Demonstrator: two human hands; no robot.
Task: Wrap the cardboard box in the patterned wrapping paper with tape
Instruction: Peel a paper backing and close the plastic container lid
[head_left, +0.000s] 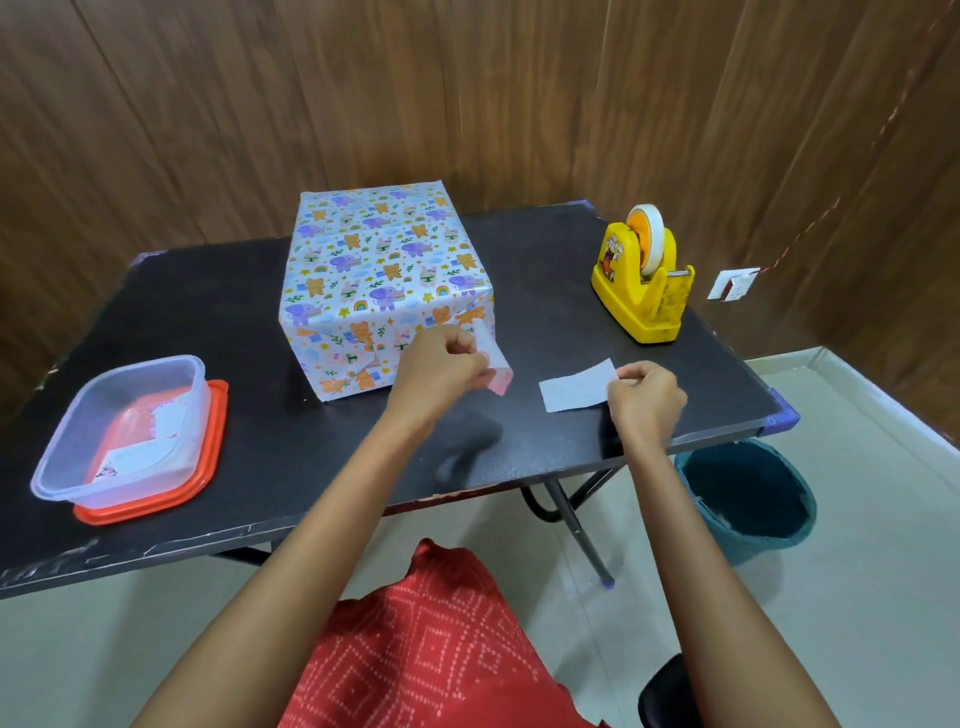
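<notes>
Although the cardboard box (384, 280) stood fully covered in white wrapping paper (363, 244) printed with bears, elephants and rainbows, toward the far edge of the black table (208, 301), both hands were busy just in front of it. The left hand (441, 364) pinched a small white strip (493, 364) with a pink end between thumb and fingertips, just beside the box's near right corner, probably so it could go straight onto the folded end flap there. Whether that strip was tape or a sticker could not be told. The right hand (644, 395) pinched one end of a white rectangular slip (574, 387) lying on the table, apart from the box; I judged it a peeled backing, kept out of the way. The yellow plastic tape dispenser (641, 280) with its white roll sat at the right, within easy reach. At the left, a clear plastic tub (124, 431) resting on its orange lid (213, 447) held more slips. The table was a dark folding one, scuffed along its front edge, set against brown wood-panelled walls (467, 93) over a pale floor (857, 597), with a teal bin (748, 499) beneath its right corner.
</notes>
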